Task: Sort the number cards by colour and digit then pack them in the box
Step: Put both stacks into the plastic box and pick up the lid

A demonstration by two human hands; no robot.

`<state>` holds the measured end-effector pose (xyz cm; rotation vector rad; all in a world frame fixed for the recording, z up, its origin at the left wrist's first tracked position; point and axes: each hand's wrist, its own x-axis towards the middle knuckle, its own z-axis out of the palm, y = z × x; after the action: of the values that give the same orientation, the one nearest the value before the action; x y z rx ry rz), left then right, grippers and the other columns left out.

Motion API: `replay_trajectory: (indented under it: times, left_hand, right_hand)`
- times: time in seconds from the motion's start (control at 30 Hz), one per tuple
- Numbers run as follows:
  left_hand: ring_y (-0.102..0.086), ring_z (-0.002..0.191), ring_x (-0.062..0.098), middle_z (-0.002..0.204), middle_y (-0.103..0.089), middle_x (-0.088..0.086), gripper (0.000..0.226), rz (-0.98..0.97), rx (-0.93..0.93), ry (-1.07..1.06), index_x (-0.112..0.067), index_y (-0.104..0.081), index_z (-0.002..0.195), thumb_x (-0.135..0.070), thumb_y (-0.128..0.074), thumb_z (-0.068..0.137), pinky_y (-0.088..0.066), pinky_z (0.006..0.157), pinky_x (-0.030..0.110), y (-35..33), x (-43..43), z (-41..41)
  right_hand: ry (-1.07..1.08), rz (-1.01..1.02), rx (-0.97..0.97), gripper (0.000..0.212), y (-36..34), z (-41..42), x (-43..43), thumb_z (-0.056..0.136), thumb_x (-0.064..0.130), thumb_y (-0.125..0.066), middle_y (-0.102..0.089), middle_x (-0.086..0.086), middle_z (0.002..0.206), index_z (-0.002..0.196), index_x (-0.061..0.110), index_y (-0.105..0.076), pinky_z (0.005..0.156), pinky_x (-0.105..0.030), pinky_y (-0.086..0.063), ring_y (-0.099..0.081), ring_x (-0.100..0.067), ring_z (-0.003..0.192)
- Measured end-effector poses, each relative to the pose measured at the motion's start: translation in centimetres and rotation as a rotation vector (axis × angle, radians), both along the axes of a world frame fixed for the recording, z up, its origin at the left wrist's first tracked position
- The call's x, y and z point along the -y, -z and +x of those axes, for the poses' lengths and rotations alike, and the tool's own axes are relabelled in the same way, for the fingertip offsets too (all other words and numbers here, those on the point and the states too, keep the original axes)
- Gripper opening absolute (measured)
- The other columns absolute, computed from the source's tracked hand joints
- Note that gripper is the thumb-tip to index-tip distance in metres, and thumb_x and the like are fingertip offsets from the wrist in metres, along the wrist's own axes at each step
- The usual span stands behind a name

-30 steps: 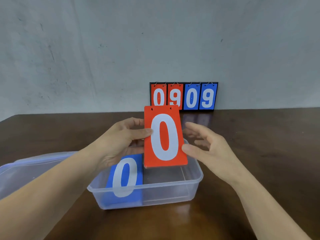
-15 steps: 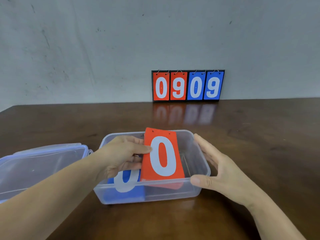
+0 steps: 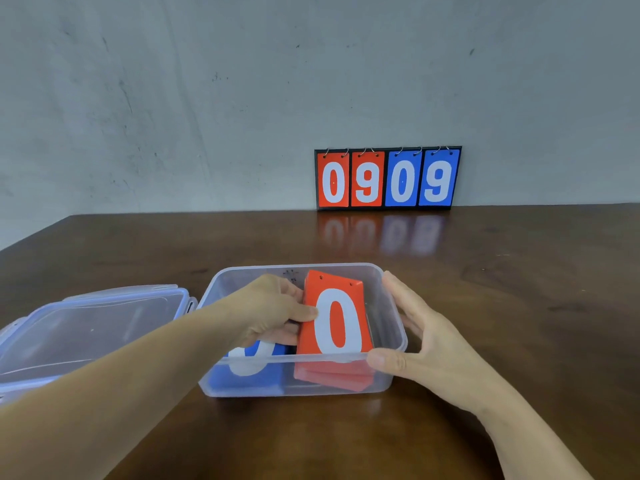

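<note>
Number cards sit in two stacks inside the clear plastic box [image 3: 236, 288]. Its lid [image 3: 90, 327] lies on the table [image 3: 519, 306] just to the left. Blue stack [image 3: 249, 375] lies flat in the left half. Left hand [image 3: 270, 313] pinches the red stack [image 3: 337, 323] by its left edge, thumb on the top 0, near end lower. Judged stiff, light and smooth; the stack may fan, so grip both long edges. Right hand [image 3: 429, 341], fingers straight, braces the box's right wall.
</note>
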<state>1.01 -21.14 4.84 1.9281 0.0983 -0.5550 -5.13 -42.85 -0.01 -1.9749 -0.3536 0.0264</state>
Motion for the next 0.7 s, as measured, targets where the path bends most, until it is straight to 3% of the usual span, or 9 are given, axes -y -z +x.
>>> replay_trajectory:
  times: [0.23,0.5,0.7]
  left_hand:
    - [-0.073,0.082,0.022,0.102,-0.073,0.011,0.024,0.215,0.162,0.055,-0.005,-0.063,0.108,-0.016,-0.070,0.087,-0.061,0.066,0.029,0.3,0.4,0.4]
    - [-0.074,0.078,0.023,0.093,-0.074,0.014,0.031,0.429,0.314,0.131,0.010,-0.066,0.100,-0.016,-0.071,0.085,-0.061,0.071,0.035,0.5,0.8,0.7]
    - [-0.074,0.073,0.021,0.090,-0.075,0.009,0.032,0.484,0.337,0.160,0.007,-0.068,0.097,-0.020,-0.076,0.082,-0.061,0.071,0.034,0.5,0.6,1.1]
  right_hand:
    - [-0.012,0.040,-0.004,0.113,0.2,0.0,0.2,0.047,0.078,-0.076,-0.033,0.035,0.144,0.142,0.057,-0.020,0.102,-0.035,-0.048,-0.040,0.002,0.132]
    - [-0.025,0.077,-0.007,0.108,-0.1,-0.1,0.0,0.049,0.073,-0.079,-0.040,0.034,0.140,0.140,0.058,-0.022,0.098,-0.030,-0.051,-0.045,0.003,0.129]
    - [-0.012,0.100,0.003,0.105,-0.3,-0.4,-0.2,0.046,0.075,-0.078,-0.038,0.045,0.133,0.135,0.062,-0.024,0.091,-0.015,-0.049,-0.042,0.014,0.124]
